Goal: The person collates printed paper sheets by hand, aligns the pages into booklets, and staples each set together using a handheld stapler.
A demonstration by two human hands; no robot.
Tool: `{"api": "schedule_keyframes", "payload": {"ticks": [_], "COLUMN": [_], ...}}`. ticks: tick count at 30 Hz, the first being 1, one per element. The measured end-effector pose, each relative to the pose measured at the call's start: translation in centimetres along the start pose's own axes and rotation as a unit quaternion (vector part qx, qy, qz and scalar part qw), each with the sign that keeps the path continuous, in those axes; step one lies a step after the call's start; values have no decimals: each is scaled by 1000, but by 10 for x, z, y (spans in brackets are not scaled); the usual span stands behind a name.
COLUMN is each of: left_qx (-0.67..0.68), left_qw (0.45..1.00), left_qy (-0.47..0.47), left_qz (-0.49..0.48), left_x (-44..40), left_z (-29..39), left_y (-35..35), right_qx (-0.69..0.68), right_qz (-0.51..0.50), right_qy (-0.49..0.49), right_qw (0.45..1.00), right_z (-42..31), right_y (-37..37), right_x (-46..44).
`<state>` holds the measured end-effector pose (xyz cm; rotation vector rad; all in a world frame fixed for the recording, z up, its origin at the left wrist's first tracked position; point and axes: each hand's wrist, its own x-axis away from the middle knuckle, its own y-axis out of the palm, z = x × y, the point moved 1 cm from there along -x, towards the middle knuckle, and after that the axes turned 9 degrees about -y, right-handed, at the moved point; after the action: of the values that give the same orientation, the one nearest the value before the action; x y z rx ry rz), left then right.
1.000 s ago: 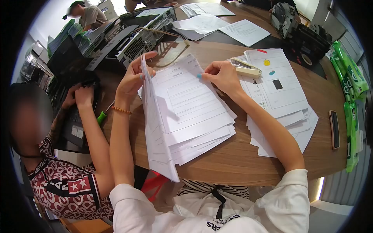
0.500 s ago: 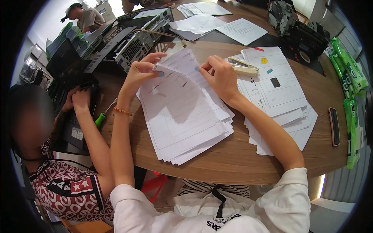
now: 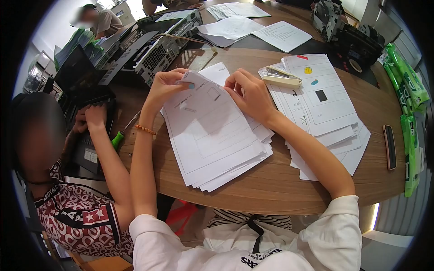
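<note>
Clearly, the left hand point(image 3: 165, 88) has the upper edge of a loose sheet point(image 3: 210, 122) pinched between thumb and fingers, the blue-painted thumbnail showing against the white. The sheet is thin and slightly bowed, lifted at its upper end and lying low towards the near side, with faint ruled boxes and a few small drawings and printed words near the top. It lies over a paper stack point(image 3: 248, 169) in the middle of the wooden table point(image 3: 217, 198), whose lower corners fan out unevenly.

The left forearm rises steeply from the near side, almost upright in the view, with a beaded bracelet point(image 3: 145, 130) round the wrist. The right hand point(image 3: 248, 95) is bent over the upper right edge of the papers, fingers curled narrowly inward with the tips at the edge; whether they grip a page I can't tell, as the knuckles hide the contact. The right forearm slants in from the lower right, elbow out.

Just beside the right hand, a cream stapler point(image 3: 282, 79) rests on the upper left of a second stack point(image 3: 332, 115), which carries a yellow figure, a blue one and a dark rectangle. Farther right lies a phone point(image 3: 389, 147). At the left, a green-handled screwdriver point(image 3: 117, 140) lies near a co-worker's hands point(image 3: 90, 116), which are at a laptop point(image 3: 92, 147).
</note>
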<state>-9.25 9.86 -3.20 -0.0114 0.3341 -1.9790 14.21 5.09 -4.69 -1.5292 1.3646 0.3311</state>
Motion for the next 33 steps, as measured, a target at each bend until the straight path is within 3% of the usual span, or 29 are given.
{"api": "schedule_keyframes", "payload": {"ticks": [3,5,7,9,11,12,15,20,22,26,28,33], "left_qx": [-13,2,18,53,80,106,141,155,177,151,143,141], "left_qw": [998,999,999,998,997,994,989,986,980,985,987,986], "left_qy": [-60,-50,-40,-19,-16,-14,-7,-15,-12,-12,-14,-7], "left_qz": [25,18,11,12,-2,-16,-54,-66,-88,-81,-78,-90], "left_x": [3,2,2,2,2,3,2,4,4,3,4,2], "left_z": [1,-4,-4,-4,-1,-1,-8,-13,-10,-6,-6,-12], "left_y": [0,-5,-5,-2,0,1,-7,-15,-15,-11,-11,-13], "right_qx": [-80,-130,24,67,72,71,-73,-39,16,80,294,396], "right_qz": [-15,-17,76,78,-101,-101,-12,24,14,-6,-63,-94], "right_qy": [24,53,97,76,161,162,247,222,140,74,9,-30], "right_qw": [996,990,992,992,979,979,966,974,990,994,954,913], "right_z": [2,9,22,30,27,27,31,36,33,25,22,25], "right_y": [1,3,5,5,6,5,-1,0,-4,-13,-16,-14], "right_x": [0,-2,-2,0,0,0,-2,0,-3,-6,-8,-9]}}
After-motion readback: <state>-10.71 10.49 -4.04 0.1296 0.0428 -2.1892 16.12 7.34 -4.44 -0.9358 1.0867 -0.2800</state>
